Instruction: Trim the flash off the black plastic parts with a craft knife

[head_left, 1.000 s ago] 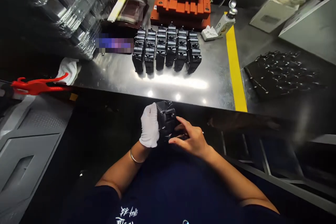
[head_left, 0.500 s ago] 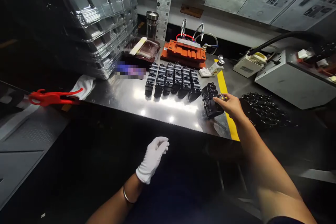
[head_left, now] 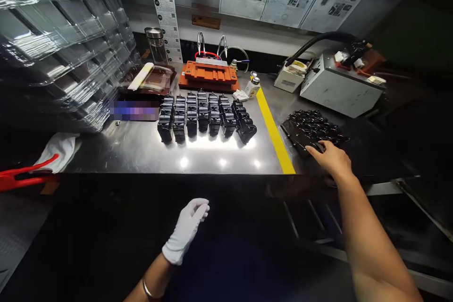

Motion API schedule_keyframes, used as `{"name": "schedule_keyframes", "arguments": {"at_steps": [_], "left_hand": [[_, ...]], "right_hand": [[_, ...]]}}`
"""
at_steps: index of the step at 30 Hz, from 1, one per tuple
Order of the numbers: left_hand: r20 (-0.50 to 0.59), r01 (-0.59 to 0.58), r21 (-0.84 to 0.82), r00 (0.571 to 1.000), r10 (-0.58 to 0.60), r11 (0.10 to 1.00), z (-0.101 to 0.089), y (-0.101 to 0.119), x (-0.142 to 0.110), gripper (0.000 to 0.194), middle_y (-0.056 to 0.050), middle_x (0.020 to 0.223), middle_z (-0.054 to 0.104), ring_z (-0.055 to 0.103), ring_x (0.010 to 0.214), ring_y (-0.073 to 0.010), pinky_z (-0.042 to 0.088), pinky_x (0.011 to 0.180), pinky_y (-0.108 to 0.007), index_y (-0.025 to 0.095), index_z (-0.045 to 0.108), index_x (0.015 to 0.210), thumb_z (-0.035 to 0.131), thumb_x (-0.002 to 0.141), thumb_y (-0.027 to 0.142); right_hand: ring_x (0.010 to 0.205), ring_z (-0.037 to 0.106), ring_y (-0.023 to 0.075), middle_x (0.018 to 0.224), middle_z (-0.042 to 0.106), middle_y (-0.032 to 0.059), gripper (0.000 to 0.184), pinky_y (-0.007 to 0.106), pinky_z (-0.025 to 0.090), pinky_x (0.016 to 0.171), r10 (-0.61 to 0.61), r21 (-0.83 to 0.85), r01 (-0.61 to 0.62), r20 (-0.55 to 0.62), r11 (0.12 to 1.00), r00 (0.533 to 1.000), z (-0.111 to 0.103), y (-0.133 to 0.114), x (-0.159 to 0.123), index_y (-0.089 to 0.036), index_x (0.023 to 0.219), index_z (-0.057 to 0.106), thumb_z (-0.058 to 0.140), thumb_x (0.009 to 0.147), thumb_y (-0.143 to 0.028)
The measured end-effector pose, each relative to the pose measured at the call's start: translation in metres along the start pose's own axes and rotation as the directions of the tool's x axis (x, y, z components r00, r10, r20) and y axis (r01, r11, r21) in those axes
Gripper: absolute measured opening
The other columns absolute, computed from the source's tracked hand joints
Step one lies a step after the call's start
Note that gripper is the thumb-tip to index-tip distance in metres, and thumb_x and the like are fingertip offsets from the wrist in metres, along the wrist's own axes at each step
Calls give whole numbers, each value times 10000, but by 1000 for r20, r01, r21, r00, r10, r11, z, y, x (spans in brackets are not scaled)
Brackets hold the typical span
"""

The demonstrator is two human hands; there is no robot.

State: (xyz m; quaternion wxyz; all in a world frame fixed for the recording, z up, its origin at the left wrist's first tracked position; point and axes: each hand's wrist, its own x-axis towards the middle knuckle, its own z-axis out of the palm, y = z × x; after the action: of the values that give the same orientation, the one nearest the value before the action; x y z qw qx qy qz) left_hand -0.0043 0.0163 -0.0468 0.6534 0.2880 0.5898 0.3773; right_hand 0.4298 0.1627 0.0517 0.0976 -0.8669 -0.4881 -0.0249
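We see our right hand [head_left: 331, 156] at the 5 o'clock edge of the black pile [head_left: 313, 125], thumb and finger narrowly set there; we cannot tell whether it holds a piece. Our left hand [head_left: 189, 222], in a white glove [head_left: 179, 238], hangs in front of the bench [head_left: 123, 153], toward 6 o'clock from the black row [head_left: 202, 115], its fingers half curled and loose. The row has seven parts side by side, the one at its 3 o'clock end slanted. From the row, the orange fixture [head_left: 208, 74] stands at 12 o'clock, the bottle [head_left: 252, 88] at 2 o'clock, and the yellow tape [head_left: 274, 132] runs at 3 o'clock, between row and pile
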Motion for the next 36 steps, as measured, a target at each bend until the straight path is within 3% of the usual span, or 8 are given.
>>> {"name": "schedule_keyframes", "arguments": {"at_steps": [3, 6, 10, 15, 19, 26, 30, 36], "left_hand": [[87, -35, 26, 996, 33, 999, 22, 14, -6, 343, -44, 809, 685, 618, 735, -158, 500, 742, -321, 156, 693, 886, 742, 684, 429], [164, -52, 8, 985, 50, 999, 44, 25, -13, 261, -49, 819, 693, 624, 737, -153, 506, 759, -326, 160, 688, 888, 729, 734, 367], [233, -38, -32, 971, 45, 999, 64, 34, -17, 265, -82, 885, 717, 633, 719, -143, 513, 715, -309, 149, 687, 993, 700, 786, 315], [182, -103, -65, 977, 113, 993, 67, 40, -10, 368, -122, 1015, 719, 664, 768, -173, 535, 665, -308, 156, 655, 1134, 664, 838, 373], [28, -256, -44, 966, 257, 966, 50, 43, -6, 334, -109, 1151, 705, 660, 1021, -222, 522, 932, -369, 161, 668, 1094, 645, 856, 395], [-41, -185, 96, 981, 190, 978, 11, 45, -18, 386, -86, 1040, 738, 685, 942, -228, 547, 852, -348, 151, 667, 1082, 697, 807, 420], [92, -149, -17, 984, 150, 989, 3, 39, -25, 569, -81, 934, 739, 702, 809, -218, 570, 747, -349, 155, 557, 1291, 715, 795, 386], [154, -184, -10, 971, 183, 983, 1, 39, -27, 506, -88, 1063, 729, 698, 861, -204, 560, 808, -325, 185, 584, 1301, 674, 832, 351]], "right_hand": [[702, 607, 287, 702, 631, 75, 456, 380, 493, 638, 110, 375, -93, -23, 922, 994, 9, 3, -24, -191, 816, 656, 809, 548, -526], [468, 454, 161, 540, 518, -9, 547, 276, 367, 427, 133, 770, -124, 51, 625, 990, 23, -7, -67, -207, 682, 583, 822, 405, -614], [321, 277, 102, 410, 362, -80, 586, 232, 219, 310, 16, 845, -189, 209, 501, 978, 45, -17, -142, -217, 713, 563, 694, 558, -767], [527, 601, 194, 656, 670, 30, 442, 292, 489, 478, -419, 846, -66, 327, 529, 847, 46, -56, -208, -194, 882, 700, 773, 684, -583], [676, 664, 214, 837, 735, 43, 388, 304, 511, 601, -761, 792, 270, 338, 548, 554, 24, -105, -195, -212, 955, 733, 700, 790, -562], [650, 615, 202, 662, 634, 3, 274, 291, 439, 625, -616, 634, 459, 35, 623, 787, 61, -181, -110, -185, 918, 633, 617, 862, -452], [654, 614, 201, 653, 626, 18, 200, 287, 449, 616, -666, 682, 445, 83, 580, 742, 78, -194, -119, -189, 774, 589, 486, 897, -308], [848, 660, 217, 935, 707, 65, 237, 307, 486, 731, -839, 648, 669, -84, 364, 538, 55, -178, -156, -205, 949, 675, 475, 945, -334]]}}
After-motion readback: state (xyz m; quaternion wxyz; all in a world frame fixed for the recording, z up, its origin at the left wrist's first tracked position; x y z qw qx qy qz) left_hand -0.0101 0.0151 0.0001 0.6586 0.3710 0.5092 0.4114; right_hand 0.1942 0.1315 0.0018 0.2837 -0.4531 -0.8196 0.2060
